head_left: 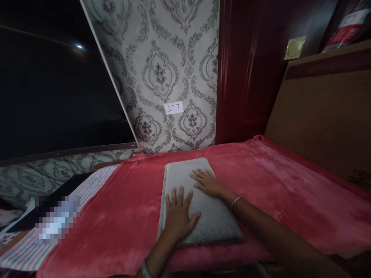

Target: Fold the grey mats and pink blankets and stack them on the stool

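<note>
A grey folded cloth [208, 224], with a soft, slightly fuzzy surface, lies flat in a long rectangle on the red plush blanket [130, 216]. My left hand [179, 212] rests palm down on its left part, fingers spread and pointing away from me. Further up, near the cloth's right edge, my right hand [207, 182] also lies flat with its fingers stretched out to the left. Neither hand grips anything. Layered edges show along the cloth's left side; what is under my palms is hidden.
A striped cloth [95, 183] and a blurred-out object [57, 220] are at the left. A large dark screen [58, 85] stands behind them. Patterned wallpaper with a paper label "277" [173, 107] is at the back. On the right, a cardboard box [324, 116] has a bottle [346, 29] above it.
</note>
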`<state>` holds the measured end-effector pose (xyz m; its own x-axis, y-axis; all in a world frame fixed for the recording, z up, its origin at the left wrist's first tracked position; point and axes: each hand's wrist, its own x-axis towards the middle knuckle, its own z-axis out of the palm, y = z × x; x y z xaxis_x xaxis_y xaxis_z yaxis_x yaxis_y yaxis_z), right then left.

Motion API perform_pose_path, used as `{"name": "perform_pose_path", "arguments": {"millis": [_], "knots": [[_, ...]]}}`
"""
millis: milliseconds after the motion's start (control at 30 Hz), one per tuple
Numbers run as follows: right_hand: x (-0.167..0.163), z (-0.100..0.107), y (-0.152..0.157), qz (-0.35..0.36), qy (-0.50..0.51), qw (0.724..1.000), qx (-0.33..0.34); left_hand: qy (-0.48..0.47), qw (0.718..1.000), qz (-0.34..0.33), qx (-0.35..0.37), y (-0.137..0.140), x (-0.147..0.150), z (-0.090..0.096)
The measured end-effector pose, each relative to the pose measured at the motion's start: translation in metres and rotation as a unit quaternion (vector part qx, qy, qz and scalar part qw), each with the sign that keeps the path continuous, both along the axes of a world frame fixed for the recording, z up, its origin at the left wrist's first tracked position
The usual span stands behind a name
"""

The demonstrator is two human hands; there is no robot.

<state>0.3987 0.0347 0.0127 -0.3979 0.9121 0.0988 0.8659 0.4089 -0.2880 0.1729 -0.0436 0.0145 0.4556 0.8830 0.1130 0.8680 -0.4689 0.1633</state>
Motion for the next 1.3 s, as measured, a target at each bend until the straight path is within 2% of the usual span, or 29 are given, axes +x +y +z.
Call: {"name": "perform_pose_path", "arguments": {"millis": [233,433,600,733,800,833,933,1000,1067,1167,1300], "knots": [[0.016,-0.007,0.064,-0.042,-0.007,0.999,-0.001,-0.013,1.000,0.007,-0.005,0.001,-0.002,-0.003],[0.028,-0.017,0.100,-0.074,-0.005,0.997,-0.025,-0.027,1.000,0.006,0.006,0.001,-0.005,-0.009],[0.028,-0.014,0.109,-0.132,-0.009,0.990,-0.042,-0.034,0.999,0.003,0.009,0.001,-0.007,-0.011],[0.015,0.002,0.095,-0.172,-0.017,0.984,-0.032,-0.036,0.999,0.004,0.008,0.001,-0.005,-0.007],[0.005,0.008,0.077,-0.143,-0.023,0.989,-0.012,-0.043,0.999,0.007,0.004,-0.001,-0.003,-0.004],[-0.001,0.011,0.065,-0.105,-0.024,0.994,-0.002,-0.046,0.999,0.013,0.002,-0.003,-0.003,-0.003],[-0.020,0.013,0.024,0.063,-0.006,0.998,0.014,-0.051,0.998,0.032,0.002,-0.014,-0.009,-0.003],[-0.031,0.012,0.001,0.161,0.011,0.987,0.005,-0.048,0.998,0.048,0.017,-0.024,-0.018,-0.010],[-0.042,0.012,-0.010,0.219,0.017,0.976,-0.003,-0.044,0.996,0.068,0.045,-0.034,-0.029,-0.023],[-0.055,0.013,0.003,0.256,0.022,0.966,-0.002,-0.037,0.992,0.088,0.086,-0.044,-0.042,-0.048],[-0.068,0.013,0.060,0.218,0.014,0.976,-0.006,-0.014,0.987,0.107,0.122,-0.045,-0.045,-0.076]]}}
